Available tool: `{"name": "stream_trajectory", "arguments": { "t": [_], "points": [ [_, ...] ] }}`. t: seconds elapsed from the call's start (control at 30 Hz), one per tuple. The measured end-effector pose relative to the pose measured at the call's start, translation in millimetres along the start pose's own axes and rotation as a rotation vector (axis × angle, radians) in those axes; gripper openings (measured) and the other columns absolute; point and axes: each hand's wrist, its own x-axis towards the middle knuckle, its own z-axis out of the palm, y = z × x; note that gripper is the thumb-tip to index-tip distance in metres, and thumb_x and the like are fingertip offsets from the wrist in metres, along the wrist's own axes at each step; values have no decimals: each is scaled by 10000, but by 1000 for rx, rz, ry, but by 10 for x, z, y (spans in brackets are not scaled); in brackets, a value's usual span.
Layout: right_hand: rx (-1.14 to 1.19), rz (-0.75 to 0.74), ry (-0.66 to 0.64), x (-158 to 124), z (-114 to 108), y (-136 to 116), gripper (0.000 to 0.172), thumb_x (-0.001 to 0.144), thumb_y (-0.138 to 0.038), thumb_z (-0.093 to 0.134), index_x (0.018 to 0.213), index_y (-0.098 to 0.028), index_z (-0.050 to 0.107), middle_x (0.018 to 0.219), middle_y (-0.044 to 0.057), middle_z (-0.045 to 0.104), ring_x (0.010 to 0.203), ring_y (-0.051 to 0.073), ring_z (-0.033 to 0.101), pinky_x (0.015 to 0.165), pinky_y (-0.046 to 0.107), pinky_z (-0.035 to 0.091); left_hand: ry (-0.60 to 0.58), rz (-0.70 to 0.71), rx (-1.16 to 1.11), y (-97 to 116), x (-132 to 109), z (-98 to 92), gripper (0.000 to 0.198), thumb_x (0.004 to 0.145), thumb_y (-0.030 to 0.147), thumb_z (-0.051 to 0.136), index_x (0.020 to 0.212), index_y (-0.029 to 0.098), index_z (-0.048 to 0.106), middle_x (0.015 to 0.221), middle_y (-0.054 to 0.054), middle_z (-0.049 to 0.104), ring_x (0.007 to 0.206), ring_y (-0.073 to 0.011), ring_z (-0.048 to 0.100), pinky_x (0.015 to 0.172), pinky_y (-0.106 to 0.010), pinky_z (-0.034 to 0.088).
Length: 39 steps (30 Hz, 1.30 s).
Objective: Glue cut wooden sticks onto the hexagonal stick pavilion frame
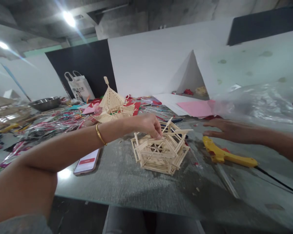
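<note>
Pale hexagonal lattice model of thin wooden sticks (158,159) could crack or lose joints if left hand (148,126) presses too hard; yellow plastic glue gun (227,156) could get knocked by blurred right hand (226,130) beside it. Model sits on grey counter (122,188), directly beneath left fingers, which pinch its upper sticks; right fingers spread, holding nothing, apart from model.

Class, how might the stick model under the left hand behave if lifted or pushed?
The stick model is probably light for its size, being an open lattice of thin sticks. It looks fragile at the top, where slender pieces jut out near the left hand. Its broad base suggests it would slide across the table rather than tip.
</note>
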Motion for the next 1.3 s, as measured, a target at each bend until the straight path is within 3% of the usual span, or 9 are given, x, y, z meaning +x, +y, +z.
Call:
{"name": "stream_trajectory", "arguments": {
  "t": [0.1, 0.43, 0.8, 1.3],
  "points": [
    [-67, -36, -139, -17, 25, 122, 437, 830, -354, 596, 1211, -140, 584, 1280, 152, 513, 1149, 211, 489, 986, 291, 347, 11, 3, 23, -15, -19, 9, 128, 643, 237, 680, 741, 168, 723, 673, -3, 672, 650, -109, 555, 606, -225, 378],
    [-125, -124, -154, -43, 57, 383, 831, 729, -760, 336, 1197, -116, 575, 1265, 153, 523, 1143, 319, 490, 998, 438, 379, 43, 4, 53, 14, 11, 23, 216, 612, 325, 689, 746, 159, 719, 674, -11, 663, 645, -115, 534, 608, -252, 361],
    [-125, -94, -143, -81, 92, 620, 811, 712, -761, 382, 1216, -154, 569, 1274, 133, 518, 1153, 319, 484, 1009, 449, 366, 106, -49, 176, 127, -51, 101, 221, 640, 277, 654, 808, 151, 724, 742, -39, 699, 677, -124, 567, 608, -252, 363],
    [-149, -54, -156, -176, -20, 555, 804, 713, -754, 373, 1208, -149, 560, 1259, 126, 533, 1131, 302, 505, 990, 433, 397, 160, -7, 241, 201, -131, 142, 174, 666, 206, 638, 799, 130, 721, 732, -38, 699, 673, -123, 579, 619, -246, 377]
  ]
}}
